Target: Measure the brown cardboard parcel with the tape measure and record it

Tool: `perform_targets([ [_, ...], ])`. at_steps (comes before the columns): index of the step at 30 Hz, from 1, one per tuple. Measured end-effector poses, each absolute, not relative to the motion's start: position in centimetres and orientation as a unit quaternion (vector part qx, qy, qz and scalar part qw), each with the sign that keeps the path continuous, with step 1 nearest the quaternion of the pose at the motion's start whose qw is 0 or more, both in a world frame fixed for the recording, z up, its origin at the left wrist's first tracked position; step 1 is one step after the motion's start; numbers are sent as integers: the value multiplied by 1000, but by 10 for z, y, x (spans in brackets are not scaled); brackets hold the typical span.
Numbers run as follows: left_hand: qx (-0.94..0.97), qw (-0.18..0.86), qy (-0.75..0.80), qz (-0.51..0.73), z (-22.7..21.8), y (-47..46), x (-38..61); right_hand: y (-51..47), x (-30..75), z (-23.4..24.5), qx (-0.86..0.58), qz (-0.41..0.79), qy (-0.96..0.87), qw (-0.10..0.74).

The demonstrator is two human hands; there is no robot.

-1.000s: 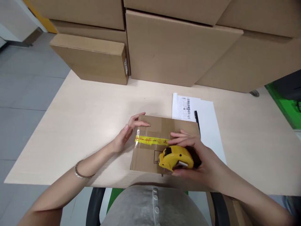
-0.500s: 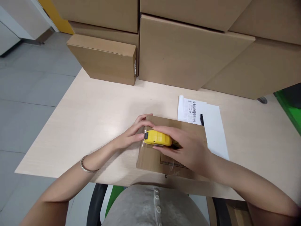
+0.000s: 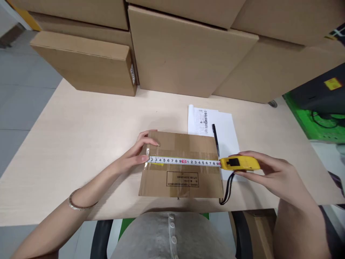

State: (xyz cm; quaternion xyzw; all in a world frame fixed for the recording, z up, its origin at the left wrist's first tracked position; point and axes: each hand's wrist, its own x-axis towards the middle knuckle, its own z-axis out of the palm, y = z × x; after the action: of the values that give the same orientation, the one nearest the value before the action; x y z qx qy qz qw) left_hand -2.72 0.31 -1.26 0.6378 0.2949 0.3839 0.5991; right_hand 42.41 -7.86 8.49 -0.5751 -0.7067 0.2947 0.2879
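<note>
A small cardboard box (image 3: 178, 144) lies flat on the table in front of me, with a printed label on its top. The white blade of a tape measure (image 3: 239, 162) is stretched across it from left to right. My left hand (image 3: 134, 153) has its thumb on the blade's end at the box's left edge, its fingers resting over the far left corner. Past the box's right edge, my right hand (image 3: 275, 176) grips the yellow case between thumb and fingers. A black wrist strap (image 3: 228, 189) dangles from the case.
White paper (image 3: 222, 126) with printing and a black pen (image 3: 215, 138) lie behind the box, partly under it. Large cartons (image 3: 188, 54) are stacked along the table's back, with a flatter carton (image 3: 86, 64) at left. Green and black equipment (image 3: 318, 108) stands at the right.
My right hand has moved right with the yellow case, drawing the blade out across the box. My left hand stays at the box's left edge. The view has shifted right.
</note>
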Motion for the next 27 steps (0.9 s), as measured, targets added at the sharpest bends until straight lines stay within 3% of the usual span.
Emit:
perform_targets([
  [7,643,591,288,392,-6,2,-26,-76,409,82,-582,282,-708,282],
  [14,647,587,303,380,-7,3,-27,-74,401,118,-562,226,-769,206],
  [18,650,582,297,389,-12,2,-27,-51,348,131,-497,267,-800,203],
  [22,667,562,306,383,-12,0,-29,-32,273,115,-417,282,-847,169],
  [27,681,533,277,418,-16,-5,-27,-35,234,96,-309,298,-877,214],
])
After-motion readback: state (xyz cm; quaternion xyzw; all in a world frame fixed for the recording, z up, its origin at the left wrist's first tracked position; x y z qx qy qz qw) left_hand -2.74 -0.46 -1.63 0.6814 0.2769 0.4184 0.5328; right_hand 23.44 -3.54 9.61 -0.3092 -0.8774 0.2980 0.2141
